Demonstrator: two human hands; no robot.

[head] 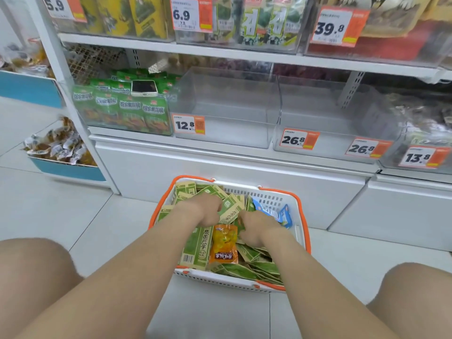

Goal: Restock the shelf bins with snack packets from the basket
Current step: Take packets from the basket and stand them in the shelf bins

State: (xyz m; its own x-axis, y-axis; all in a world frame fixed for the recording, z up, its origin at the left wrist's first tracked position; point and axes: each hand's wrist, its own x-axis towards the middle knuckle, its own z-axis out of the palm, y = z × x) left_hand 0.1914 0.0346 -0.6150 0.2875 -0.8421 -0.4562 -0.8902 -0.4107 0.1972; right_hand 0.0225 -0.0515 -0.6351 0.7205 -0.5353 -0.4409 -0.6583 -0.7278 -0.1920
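A white basket with an orange rim (pixel 302 217) stands on the floor below the shelf, full of green and tan snack packets (pixel 195 248), one orange packet (pixel 225 244) and blue packets (pixel 281 214). Both hands reach down into it. My left hand (pixel 208 207) grips a tan-and-green packet (pixel 230 211) near the basket's middle. My right hand (pixel 254 227) has its fingers curled into the green packets beside it; what it holds is hidden. Above, two clear shelf bins stand empty, one (pixel 227 111) tagged 12.8 and one (pixel 325 118) tagged 26.8.
A bin of green packets (pixel 122 111) with a white phone (pixel 144 88) on top sits left of the empty bins. Darker packets fill the bin at the right (pixel 425 128). Blue-fronted trays of wrapped snacks (pixel 61 148) stand at the left. My knees frame the basket.
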